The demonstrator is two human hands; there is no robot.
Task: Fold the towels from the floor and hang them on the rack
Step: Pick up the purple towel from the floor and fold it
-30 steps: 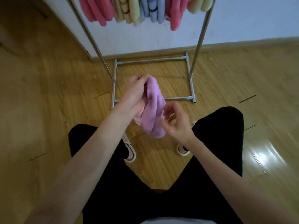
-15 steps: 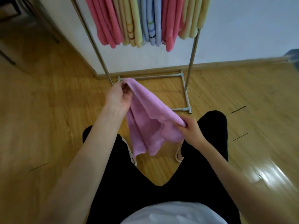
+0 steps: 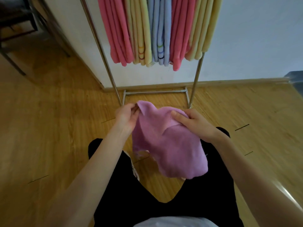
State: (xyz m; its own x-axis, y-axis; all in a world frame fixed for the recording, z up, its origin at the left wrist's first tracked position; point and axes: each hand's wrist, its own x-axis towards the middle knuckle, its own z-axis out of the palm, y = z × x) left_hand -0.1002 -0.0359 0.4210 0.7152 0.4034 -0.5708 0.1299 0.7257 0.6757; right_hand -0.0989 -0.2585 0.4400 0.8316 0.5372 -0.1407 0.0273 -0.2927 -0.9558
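Both hands (image 3: pixel 126 117) on purple towel (image 3: pixel 170 145) edges

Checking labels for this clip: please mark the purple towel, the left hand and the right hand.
purple towel (image 3: pixel 172 148): head view, middle of the hanging cloth.
left hand (image 3: pixel 127 116): head view, back of hand.
right hand (image 3: pixel 195 122): head view, back of hand.

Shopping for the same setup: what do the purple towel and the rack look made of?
Purple towel: soft, matte, fuzzy cloth, likely microfibre or terry; it drapes limply. Rack: thin round tubes with a shiny silver finish, probably steel or chromed metal.
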